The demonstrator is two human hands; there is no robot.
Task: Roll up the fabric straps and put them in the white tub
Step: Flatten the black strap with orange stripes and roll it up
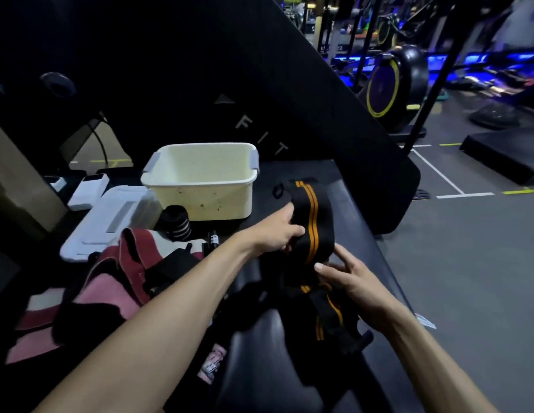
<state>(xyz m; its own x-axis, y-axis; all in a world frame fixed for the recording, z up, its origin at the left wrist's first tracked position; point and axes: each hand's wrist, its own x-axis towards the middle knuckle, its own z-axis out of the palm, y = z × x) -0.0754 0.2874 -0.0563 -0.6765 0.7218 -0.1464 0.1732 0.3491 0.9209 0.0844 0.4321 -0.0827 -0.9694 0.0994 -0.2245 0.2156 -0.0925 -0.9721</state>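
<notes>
While both hands work on it, a black strap with orange stripes [312,222] lies stretched over the dark padded surface [358,234], just in front and to the right of the white tub [200,180]. Its far end reaches toward the tub's right corner, where a small black loop sticks out; its near end trails in loose folds toward the person, between the two forearms. The left hand [274,231] grips the strap's left edge with the thumb on top and the fingers curled under the fabric. The right hand [349,275] holds the strap lower down, the thumb pressing on the cloth and the fingers bent round its right side.

The tub stands upright on the surface with grey handle grips at its corners; its visible inside shows bare walls, with a few small specks. Touching the tub's front left corner stands a rolled strap [176,223], black with pale stripes, outside the tub. Left of that lies a white lid [108,222], and farther left a small white box [88,192]. Nearer the person, on the left, a heap of red, pink and black fabric [111,287] spreads across the surface, partly under the left forearm.

Behind the tub rises a tall black panel [230,84] with pale letters. To the right, grey floor [468,263] carries white and yellow lines, and blurred exercise machines [391,84] stand in blue light.
</notes>
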